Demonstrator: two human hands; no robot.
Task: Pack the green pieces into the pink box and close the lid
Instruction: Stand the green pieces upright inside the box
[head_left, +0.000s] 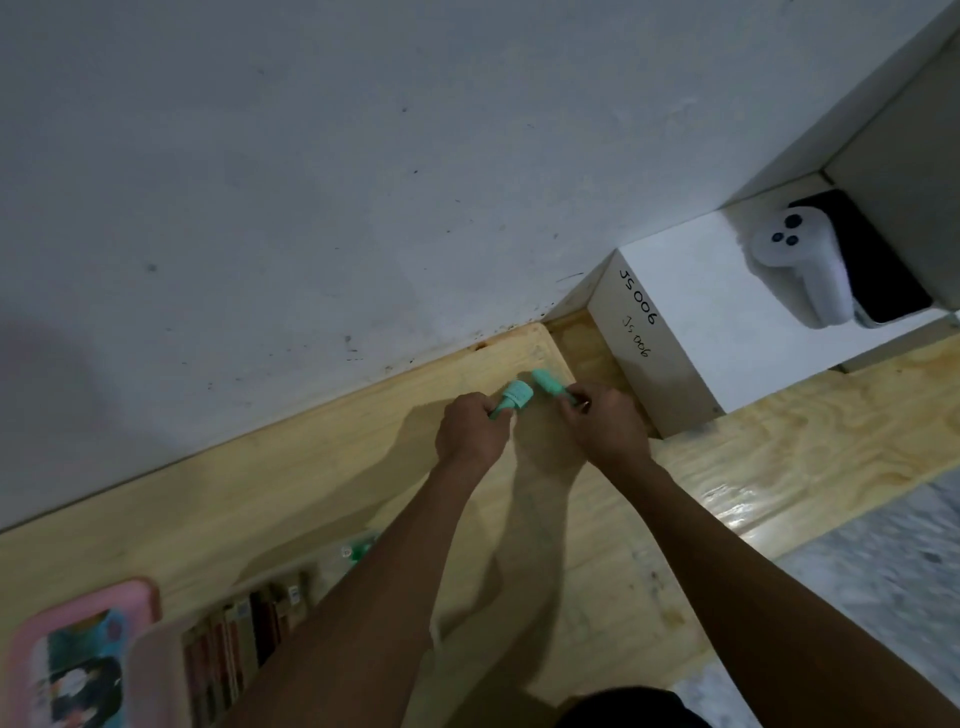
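Observation:
Near the far edge of the wooden table (322, 483), my left hand (470, 431) grips a mint-green piece (513, 396) whose wider head sticks out past my fingers. Beside it, my right hand (605, 423) holds a second green piece (549, 383) that points toward the wall. The two pieces lie close together, a small gap between them. The pink box (78, 660) sits at the bottom left corner with a colourful picture on it; its right part is blurred. Another small green piece (358, 548) lies blurred on the table left of my left forearm.
A white box (691, 317) marked "JS 006" stands right of my hands, with a white controller (802, 262) on a black item on top. A row of brown and dark sticks (244, 639) lies beside the pink box. The grey wall (363, 182) runs behind the table.

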